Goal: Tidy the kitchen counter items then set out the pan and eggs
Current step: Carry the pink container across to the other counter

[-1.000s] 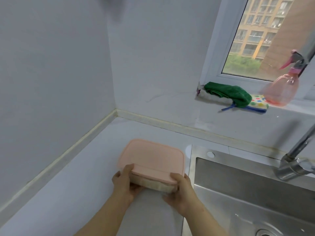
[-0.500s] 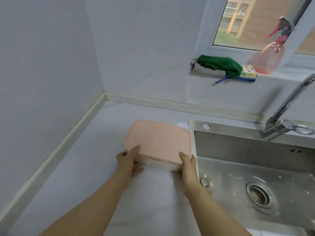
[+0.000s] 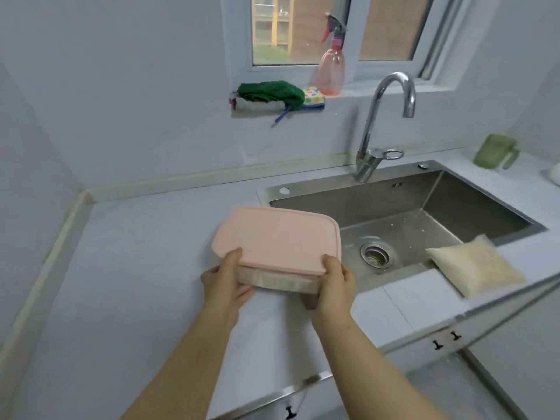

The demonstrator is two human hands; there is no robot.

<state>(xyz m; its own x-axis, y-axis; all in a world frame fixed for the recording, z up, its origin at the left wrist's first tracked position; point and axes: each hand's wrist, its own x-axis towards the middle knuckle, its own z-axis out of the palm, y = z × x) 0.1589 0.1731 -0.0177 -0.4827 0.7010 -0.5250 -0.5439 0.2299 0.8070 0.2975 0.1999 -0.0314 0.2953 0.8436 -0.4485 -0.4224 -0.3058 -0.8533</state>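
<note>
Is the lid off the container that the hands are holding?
No, the pink lid sits on top of the container, which the left hand and right hand grip at its near corners.

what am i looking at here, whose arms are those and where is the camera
There is no machine here: these are a person's two bare hands, seen by one camera worn on the head, looking forward and down. The left hand and right hand grip the near corners of a box with a pink lid, at the left edge of the sink. On the counter a pale bag lies by the sink's near right corner, and a green jar stands farther back. On the sill sit a spray bottle and a green cloth.
</note>
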